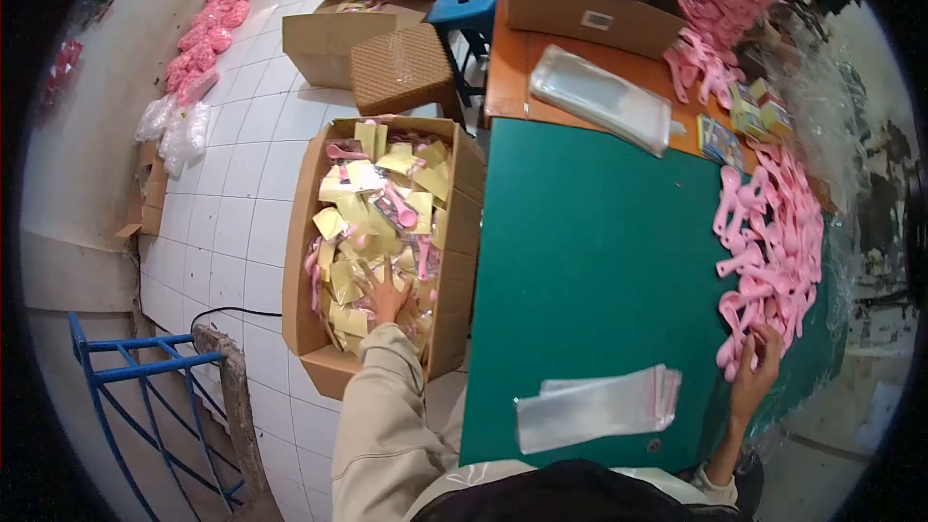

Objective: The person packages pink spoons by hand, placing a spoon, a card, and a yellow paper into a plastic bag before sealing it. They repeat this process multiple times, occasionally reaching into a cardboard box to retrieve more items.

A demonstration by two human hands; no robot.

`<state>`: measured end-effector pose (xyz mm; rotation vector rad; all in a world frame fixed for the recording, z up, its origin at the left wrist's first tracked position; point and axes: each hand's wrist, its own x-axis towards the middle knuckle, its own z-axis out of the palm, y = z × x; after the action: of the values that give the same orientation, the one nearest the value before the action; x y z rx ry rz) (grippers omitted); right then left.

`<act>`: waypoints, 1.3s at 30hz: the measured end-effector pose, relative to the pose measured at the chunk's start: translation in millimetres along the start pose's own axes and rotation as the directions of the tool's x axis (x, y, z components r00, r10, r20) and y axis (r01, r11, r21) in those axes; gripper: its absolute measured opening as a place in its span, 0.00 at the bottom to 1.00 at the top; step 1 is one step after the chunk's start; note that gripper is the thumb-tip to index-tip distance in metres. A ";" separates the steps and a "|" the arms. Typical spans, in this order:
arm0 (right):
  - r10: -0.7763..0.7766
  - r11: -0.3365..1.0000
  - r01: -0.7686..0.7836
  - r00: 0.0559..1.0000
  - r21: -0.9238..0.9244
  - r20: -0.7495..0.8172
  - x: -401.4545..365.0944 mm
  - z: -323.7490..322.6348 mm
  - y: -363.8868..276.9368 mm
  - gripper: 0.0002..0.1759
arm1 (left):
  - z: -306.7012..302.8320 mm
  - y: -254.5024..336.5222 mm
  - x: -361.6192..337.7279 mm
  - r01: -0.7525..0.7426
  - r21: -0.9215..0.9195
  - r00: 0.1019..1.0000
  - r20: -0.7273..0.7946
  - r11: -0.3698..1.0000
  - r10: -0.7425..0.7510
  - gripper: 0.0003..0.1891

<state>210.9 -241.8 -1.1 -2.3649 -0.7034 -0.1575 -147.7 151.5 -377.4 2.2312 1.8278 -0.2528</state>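
My left hand [389,292] is inside the cardboard box [300,304] on the floor, fingers spread over packed clear bags with yellow cards [345,282] and pink spoons. Nothing is held in it. On the right side of the green table, my right hand [760,360] is at the near end of a heap of loose pink spoons [773,251]. Its fingers are bent around a pink spoon [730,360] at the heap's edge; the fingertips are partly hidden. Between my arms lies a small stack of clear plastic bags [594,413] on the green table top [580,261].
A thicker stack of clear bags [599,97] and an open carton [590,10] lie on the orange surface beyond. Small yellow boxes [759,111] stand near the spoons. A woven stool [403,63], a blue stool [464,5] and a blue metal rail [145,367] occupy the floor.
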 end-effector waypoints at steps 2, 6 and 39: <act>-0.014 0.999 0.013 1.000 0.049 0.020 -0.2 -3.5 4.9 0.10 | 8.8 -23.5 -4.0 -0.088 -0.145 0.994 0.045 0.985 0.096 0.45; -0.043 0.996 0.061 0.964 -0.063 0.261 10.8 -15.3 19.2 0.13 | 20.4 -70.6 2.1 -0.401 -0.142 0.913 -0.145 0.905 0.382 0.35; -0.453 0.891 0.445 0.869 0.086 0.201 79.1 14.8 -32.3 0.11 | -265.0 240.9 -259.8 -0.768 -0.600 0.396 -0.170 0.224 0.902 0.10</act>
<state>260.1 -176.6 28.1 -2.1635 -1.3502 -0.0840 30.6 -57.9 -30.8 2.1843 0.2155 0.2785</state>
